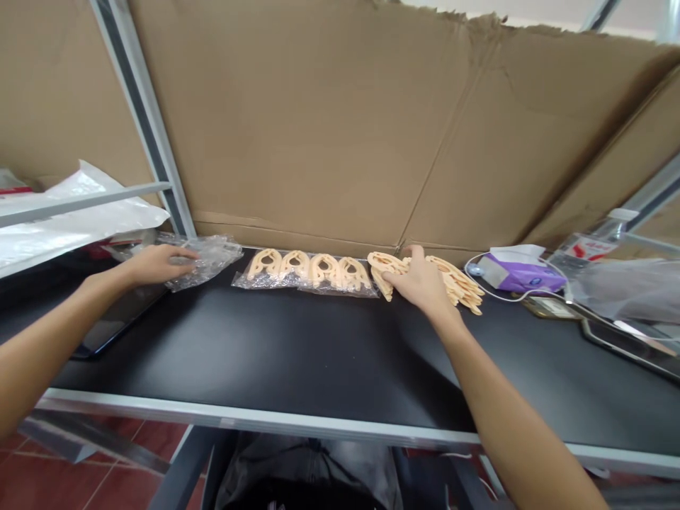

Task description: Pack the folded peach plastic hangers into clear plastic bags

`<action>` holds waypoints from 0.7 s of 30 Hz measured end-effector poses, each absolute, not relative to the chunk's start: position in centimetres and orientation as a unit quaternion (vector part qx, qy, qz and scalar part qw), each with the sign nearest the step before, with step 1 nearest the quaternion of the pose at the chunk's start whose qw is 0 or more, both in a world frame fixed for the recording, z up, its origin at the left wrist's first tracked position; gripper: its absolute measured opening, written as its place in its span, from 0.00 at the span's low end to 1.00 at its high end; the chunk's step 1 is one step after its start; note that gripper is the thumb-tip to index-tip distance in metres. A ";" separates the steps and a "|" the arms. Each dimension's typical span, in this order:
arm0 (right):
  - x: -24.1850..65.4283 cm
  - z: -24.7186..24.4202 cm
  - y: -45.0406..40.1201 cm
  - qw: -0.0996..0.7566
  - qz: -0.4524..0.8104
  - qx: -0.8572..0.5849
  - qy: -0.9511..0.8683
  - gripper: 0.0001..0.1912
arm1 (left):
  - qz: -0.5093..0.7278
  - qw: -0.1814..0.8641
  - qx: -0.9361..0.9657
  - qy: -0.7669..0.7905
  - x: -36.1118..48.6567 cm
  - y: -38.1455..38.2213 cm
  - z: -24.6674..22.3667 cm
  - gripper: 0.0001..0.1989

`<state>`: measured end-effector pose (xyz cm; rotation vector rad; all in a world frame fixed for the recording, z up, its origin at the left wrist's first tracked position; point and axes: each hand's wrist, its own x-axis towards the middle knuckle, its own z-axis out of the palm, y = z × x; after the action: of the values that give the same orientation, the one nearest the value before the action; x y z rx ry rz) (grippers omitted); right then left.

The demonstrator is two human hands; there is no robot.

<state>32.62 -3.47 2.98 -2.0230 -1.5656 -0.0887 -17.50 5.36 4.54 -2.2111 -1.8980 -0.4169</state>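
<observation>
My left hand (162, 263) reaches to the left back of the table, fingers stretched out over a crumpled heap of clear plastic bags (212, 256). Its fingertips touch the film. My right hand (423, 280) is at a loose pile of cream plastic clips (451, 278), thumb in front and fingers behind, closed around a clip (385, 263) at the pile's left end. Between the hands, several cream clips (324, 270) lie side by side in clear bags, against the cardboard at the back. My right hand covers part of the pile.
A cardboard wall (319, 127) closes off the back of the black table (297, 354). On the right are a purple tissue pack (523, 269), a white cable (523, 297), a bottle (600, 241) and a phone (632, 347). A dark tablet-like slab (114, 322) lies under my left forearm.
</observation>
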 end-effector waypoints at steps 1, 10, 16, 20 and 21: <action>32.7 3.1 -3.5 0.295 -0.032 -0.757 -0.583 0.36 | -0.133 0.091 -0.747 -0.645 -17.3 5.1 4.8 0.33; 33.7 4.8 -4.2 0.431 -0.043 -0.724 -0.537 0.36 | -0.408 0.083 -0.769 -0.485 -9.2 -4.3 9.5 0.19; 33.9 6.0 -5.0 0.570 -0.055 -0.663 -0.483 0.31 | -0.206 -0.078 -0.963 -0.156 -1.7 -11.2 6.1 0.27; 33.6 6.3 -5.4 0.594 -0.062 -0.641 -0.482 0.30 | -0.152 -0.127 -0.963 -0.181 -1.0 -9.5 3.6 0.30; 33.5 6.3 -5.5 0.595 -0.060 -0.635 -0.489 0.30 | -0.146 -0.138 -0.960 -0.197 -1.4 -8.6 3.4 0.29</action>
<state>33.50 -5.46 6.26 -1.4759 -1.1351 -0.1390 -1.39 -8.58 3.35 -3.3130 -0.6811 -0.5029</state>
